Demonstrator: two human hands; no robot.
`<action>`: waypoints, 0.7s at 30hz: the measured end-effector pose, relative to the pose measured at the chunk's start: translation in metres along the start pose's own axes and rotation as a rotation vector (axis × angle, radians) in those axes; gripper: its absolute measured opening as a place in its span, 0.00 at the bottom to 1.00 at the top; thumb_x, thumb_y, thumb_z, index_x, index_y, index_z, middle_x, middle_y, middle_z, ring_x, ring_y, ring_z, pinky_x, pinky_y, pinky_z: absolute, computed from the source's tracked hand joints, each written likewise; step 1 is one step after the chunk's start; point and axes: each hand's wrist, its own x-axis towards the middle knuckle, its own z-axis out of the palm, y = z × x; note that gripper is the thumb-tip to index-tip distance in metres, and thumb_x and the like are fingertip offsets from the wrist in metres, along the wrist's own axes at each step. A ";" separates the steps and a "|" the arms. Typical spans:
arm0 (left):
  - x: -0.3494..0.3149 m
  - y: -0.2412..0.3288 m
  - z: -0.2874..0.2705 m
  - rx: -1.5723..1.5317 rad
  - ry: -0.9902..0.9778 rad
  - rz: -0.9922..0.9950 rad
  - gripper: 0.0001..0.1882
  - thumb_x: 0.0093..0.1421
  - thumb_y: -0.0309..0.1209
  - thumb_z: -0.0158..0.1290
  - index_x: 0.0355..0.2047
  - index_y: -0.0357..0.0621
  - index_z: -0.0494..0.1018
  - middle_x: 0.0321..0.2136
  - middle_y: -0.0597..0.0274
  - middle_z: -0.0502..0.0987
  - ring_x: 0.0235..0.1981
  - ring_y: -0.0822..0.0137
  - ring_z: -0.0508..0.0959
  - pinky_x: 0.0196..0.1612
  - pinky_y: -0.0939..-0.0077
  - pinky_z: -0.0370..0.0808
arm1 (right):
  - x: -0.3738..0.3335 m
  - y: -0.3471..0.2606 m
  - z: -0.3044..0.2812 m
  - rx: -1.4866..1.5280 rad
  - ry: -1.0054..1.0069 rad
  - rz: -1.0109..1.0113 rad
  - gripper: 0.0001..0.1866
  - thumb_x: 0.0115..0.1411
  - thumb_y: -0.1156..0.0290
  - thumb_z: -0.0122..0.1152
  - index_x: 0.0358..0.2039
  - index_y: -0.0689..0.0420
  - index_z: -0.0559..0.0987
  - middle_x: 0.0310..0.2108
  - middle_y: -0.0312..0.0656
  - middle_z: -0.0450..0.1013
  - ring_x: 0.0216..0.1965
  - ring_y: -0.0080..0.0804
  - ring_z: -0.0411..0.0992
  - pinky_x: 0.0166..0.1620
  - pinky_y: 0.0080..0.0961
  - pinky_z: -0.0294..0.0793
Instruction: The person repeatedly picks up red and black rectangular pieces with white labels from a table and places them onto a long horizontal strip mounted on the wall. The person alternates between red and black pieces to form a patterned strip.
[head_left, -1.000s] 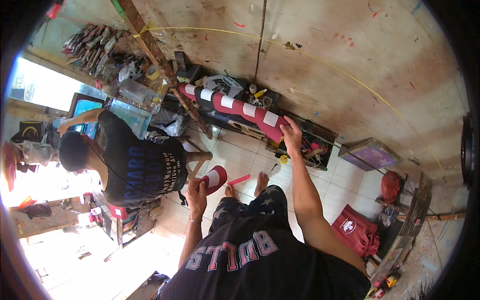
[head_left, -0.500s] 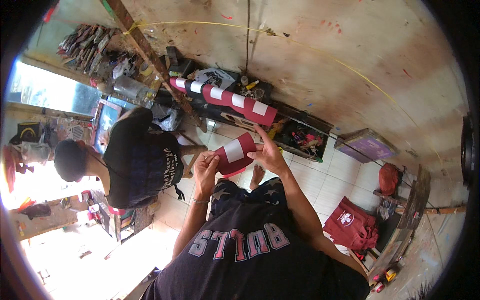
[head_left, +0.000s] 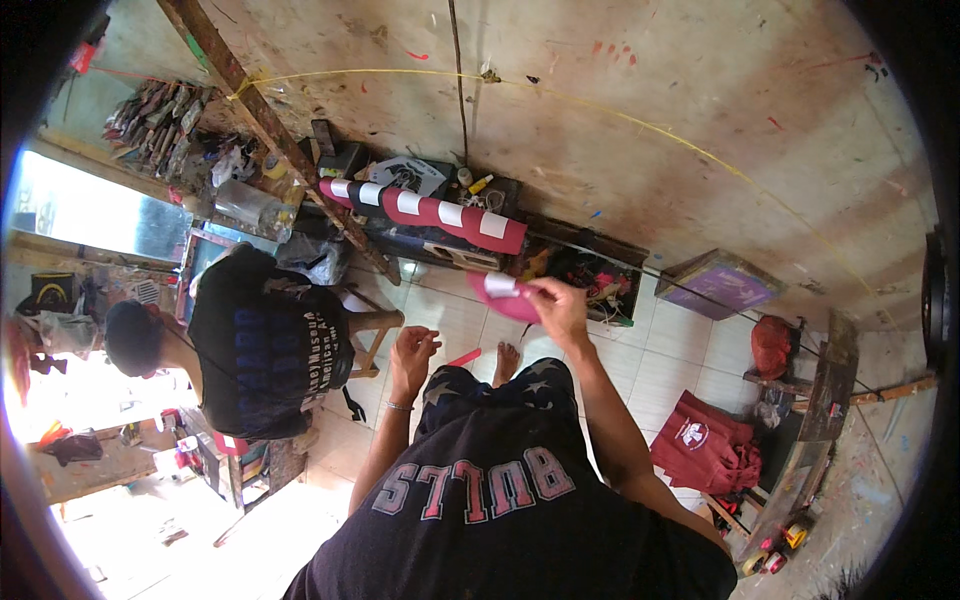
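Note:
Pinched by one edge between the thumb and fingers of my right hand (head_left: 561, 312) is a curved maroon piece (head_left: 519, 306) with a white rectangle on it. It looks like thin cloth or card; I cannot tell which. My left hand (head_left: 411, 358) holds nothing, its fingers loosely bent and a little apart, left of the piece and above my shorts. Beyond both hands, a row of similar maroon pieces (head_left: 430, 211) with white rectangles overlaps along a dark ledge, with a black one among them toward the left.
On my left a person in a dark shirt (head_left: 260, 345) sits on a wooden stool (head_left: 372, 330). A slanted wooden post (head_left: 290, 150) stands before the row. An open bin (head_left: 610, 290) holds dark and pink scraps. At right lie folded maroon garments (head_left: 705, 445) and a purple-faced box (head_left: 722, 285).
My left hand has let go of the maroon piece and drawn slightly away. The right hand has carried it toward the right, tilting it. The view has shifted a little.

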 end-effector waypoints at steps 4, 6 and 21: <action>-0.015 -0.061 -0.029 0.053 0.052 -0.140 0.09 0.59 0.27 0.49 0.37 0.33 0.68 0.33 0.52 0.77 0.30 0.66 0.80 0.31 0.78 0.76 | 0.024 -0.013 -0.024 0.038 0.221 -0.090 0.10 0.52 0.78 0.62 0.37 0.62 0.79 0.29 0.43 0.77 0.27 0.21 0.74 0.31 0.19 0.72; -0.027 -0.104 -0.053 0.119 0.042 -0.197 0.09 0.59 0.27 0.49 0.37 0.33 0.68 0.31 0.52 0.78 0.29 0.65 0.80 0.29 0.79 0.76 | 0.038 0.010 -0.026 0.109 0.226 -0.091 0.15 0.52 0.80 0.61 0.42 0.62 0.77 0.34 0.43 0.77 0.30 0.21 0.74 0.32 0.18 0.73; -0.161 -0.215 -0.173 -0.065 0.169 -0.922 0.13 0.60 0.31 0.46 0.41 0.35 0.70 0.34 0.53 0.78 0.30 0.61 0.80 0.29 0.73 0.77 | 0.059 0.136 -0.001 0.372 0.114 0.229 0.31 0.51 0.84 0.61 0.57 0.54 0.68 0.30 0.34 0.75 0.29 0.16 0.69 0.34 0.13 0.68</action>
